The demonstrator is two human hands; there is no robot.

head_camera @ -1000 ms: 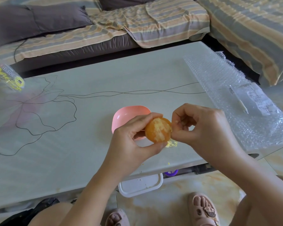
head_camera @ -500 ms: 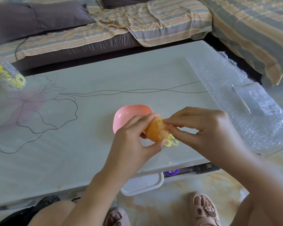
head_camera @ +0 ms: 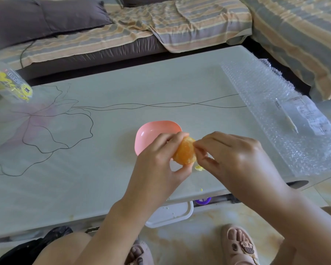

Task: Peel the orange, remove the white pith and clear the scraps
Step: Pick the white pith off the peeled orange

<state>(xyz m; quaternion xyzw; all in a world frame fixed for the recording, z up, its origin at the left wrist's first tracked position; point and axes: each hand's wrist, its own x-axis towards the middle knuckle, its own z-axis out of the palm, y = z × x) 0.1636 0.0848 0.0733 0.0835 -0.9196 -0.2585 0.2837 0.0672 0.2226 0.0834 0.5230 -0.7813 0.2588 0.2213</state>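
Observation:
My left hand (head_camera: 157, 165) grips a peeled orange (head_camera: 184, 153) between thumb and fingers, a little above the table's near edge. My right hand (head_camera: 231, 155) comes in from the right, and its fingertips pinch at the top right of the orange, where some white pith shows. A small pale yellow scrap (head_camera: 199, 167) lies on the table just below the fruit. Right behind my left hand sits an empty pink bowl (head_camera: 151, 132).
Bubble wrap (head_camera: 275, 111) with a pen and a paper label covers the table's right side. A clear plastic bag with yellow print (head_camera: 10, 83) lies at the far left. A white tray (head_camera: 170, 213) sits below the table edge. Sofas surround the table.
My right hand's fingers closed in from beside the orange onto its upper right side. My left hand turned the orange slightly, so less of the pithy face shows.

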